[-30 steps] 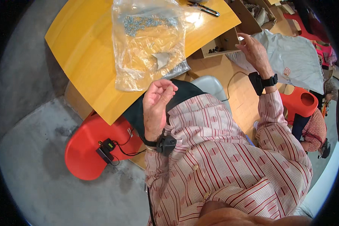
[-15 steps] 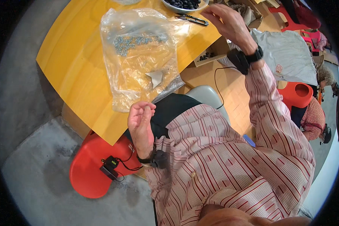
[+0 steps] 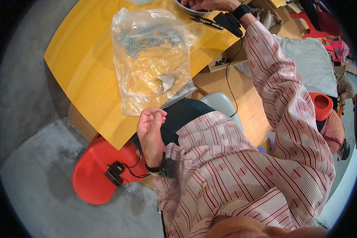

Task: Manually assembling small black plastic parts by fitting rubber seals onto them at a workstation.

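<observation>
My right hand (image 3: pixel 218 4) reaches over a bowl (image 3: pixel 204 12) of small black ring-like pieces at the top edge. Its fingertips are among the pieces and partly cut off, so their grip cannot be made out. My left hand (image 3: pixel 150 129) is held by the table's near edge, thumb pressed against curled fingers; anything in that pinch is too small to see. Beyond it a clear plastic bag (image 3: pixel 146 83) lies flat on the yellow table (image 3: pixel 83 71). Many small silvery metal parts (image 3: pixel 141 46) and a torn pale scrap (image 3: pixel 166 81) lie on the bag.
Thread snips (image 3: pixel 207 23) lie beside the bowl. A cable (image 3: pixel 231 85) hangs from my right wrist device. A red stool (image 3: pixel 91 178) with a black adapter (image 3: pixel 115 172) stands at left. An open box (image 3: pixel 226 61) with black pieces sits right of the table. Another person (image 3: pixel 333 131) is far right.
My right hand has moved up and left from beside the bowl into its black pieces. My left hand keeps its pinched pose. The whole view has shifted slightly.
</observation>
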Action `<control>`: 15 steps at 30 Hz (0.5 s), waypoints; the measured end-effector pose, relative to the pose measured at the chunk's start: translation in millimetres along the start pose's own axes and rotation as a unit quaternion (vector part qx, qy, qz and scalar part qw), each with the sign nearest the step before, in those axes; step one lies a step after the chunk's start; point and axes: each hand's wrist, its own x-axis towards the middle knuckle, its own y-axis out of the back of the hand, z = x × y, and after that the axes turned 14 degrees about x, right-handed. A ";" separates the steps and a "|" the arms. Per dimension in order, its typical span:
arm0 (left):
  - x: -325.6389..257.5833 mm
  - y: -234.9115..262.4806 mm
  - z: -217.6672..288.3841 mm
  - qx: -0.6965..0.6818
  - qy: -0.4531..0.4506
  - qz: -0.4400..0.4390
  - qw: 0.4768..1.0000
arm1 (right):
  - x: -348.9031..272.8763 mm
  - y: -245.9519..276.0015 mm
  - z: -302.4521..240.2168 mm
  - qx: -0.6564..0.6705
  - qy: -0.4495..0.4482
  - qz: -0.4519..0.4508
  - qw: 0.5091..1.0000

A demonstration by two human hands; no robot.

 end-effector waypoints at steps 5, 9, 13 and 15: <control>3.6 3.7 -3.4 -0.005 0.007 0.015 1.000 | 1.4 -0.2 -2.6 -0.039 0.005 0.003 0.999; 7.2 0.6 -2.0 -0.012 -0.008 0.002 1.000 | -0.6 -3.0 0.9 -0.063 -0.016 0.040 0.997; 5.9 2.6 -1.5 -0.033 -0.009 -0.005 0.999 | -12.3 -8.3 -11.8 -0.014 0.013 0.158 0.987; 7.0 1.1 -0.1 -0.042 -0.016 -0.011 0.999 | -31.7 -11.3 -57.4 0.023 -0.017 0.232 0.972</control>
